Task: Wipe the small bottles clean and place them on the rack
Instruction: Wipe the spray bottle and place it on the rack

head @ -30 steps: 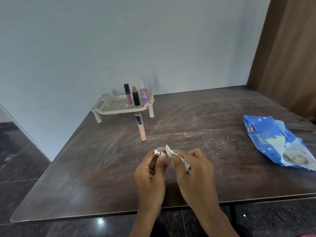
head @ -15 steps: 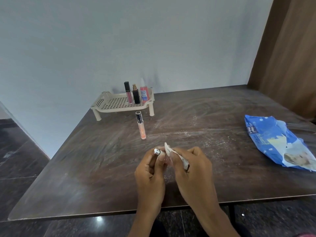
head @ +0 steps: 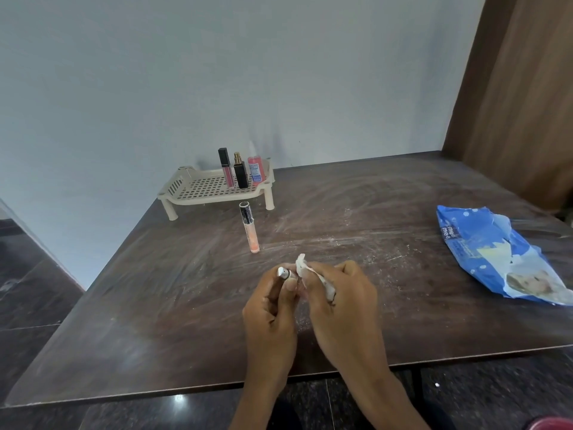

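My left hand grips a small bottle; only its silver-white cap end shows above the fingers. My right hand holds a white wipe pressed against that bottle, just right of the cap. Both hands hover over the near middle of the dark table. A peach tube with a black cap lies on the table in front of the beige rack. On the rack's right side stand a pink gloss tube, a black spray bottle and a pink bottle.
A blue wet-wipe pack lies at the table's right edge. White dust streaks cover the tabletop. A grey wall runs behind the rack, with a brown panel at the right. The table's near edge is just below my wrists.
My hands stay in the same spot on the small bottle, with only slight shifts of the wipe. The view has drifted a little.
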Available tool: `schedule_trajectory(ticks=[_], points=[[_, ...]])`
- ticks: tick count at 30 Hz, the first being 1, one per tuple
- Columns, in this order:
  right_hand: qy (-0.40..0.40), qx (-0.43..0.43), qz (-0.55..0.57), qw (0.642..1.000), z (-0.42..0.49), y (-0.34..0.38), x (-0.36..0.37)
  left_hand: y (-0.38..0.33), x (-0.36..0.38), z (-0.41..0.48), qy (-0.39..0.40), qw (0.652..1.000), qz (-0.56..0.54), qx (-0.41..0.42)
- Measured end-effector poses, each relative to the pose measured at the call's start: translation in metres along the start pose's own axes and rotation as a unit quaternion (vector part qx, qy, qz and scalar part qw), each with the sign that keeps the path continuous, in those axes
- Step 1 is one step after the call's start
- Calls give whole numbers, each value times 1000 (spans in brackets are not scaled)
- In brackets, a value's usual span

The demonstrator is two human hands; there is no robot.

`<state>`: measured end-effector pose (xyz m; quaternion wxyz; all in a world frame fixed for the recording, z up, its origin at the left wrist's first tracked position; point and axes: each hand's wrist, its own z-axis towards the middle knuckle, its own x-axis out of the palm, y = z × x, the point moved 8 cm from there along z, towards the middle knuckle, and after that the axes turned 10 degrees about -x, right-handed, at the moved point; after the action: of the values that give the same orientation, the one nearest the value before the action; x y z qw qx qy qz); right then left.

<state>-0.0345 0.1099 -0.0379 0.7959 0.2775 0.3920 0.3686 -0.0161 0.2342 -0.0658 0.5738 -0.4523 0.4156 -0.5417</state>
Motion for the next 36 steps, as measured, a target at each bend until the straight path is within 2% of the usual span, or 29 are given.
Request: schedule_trajectory(ticks=[5,9,12,17,19,25,33,36], points=[[8,46,-11,999,-14,-31,-18,-14,13,4,17,998,48,32],[-56,88,124,987,-18,-40,-39,-30,34,2,54,989,109,87],[-76,82,159,981,-13,-35,-47,-31,43,-1,70,979,153,119],[-80,61,124,987,-9,-26,-49,-14,46,-3,94,976,170,97],[-95,46,89,990,-11,-20,-52,-10,47,-1,88,978,170,76],[-147,-26,-15,989,-15,-3,-57,-4,47,-1,46,969,222,99],[-171,-53,-19,984,-19,6,-58,-1,44,-1,38,974,206,90],[-156,-30,-19,987,-12,3,-58,-2,43,1,25,974,199,102]])
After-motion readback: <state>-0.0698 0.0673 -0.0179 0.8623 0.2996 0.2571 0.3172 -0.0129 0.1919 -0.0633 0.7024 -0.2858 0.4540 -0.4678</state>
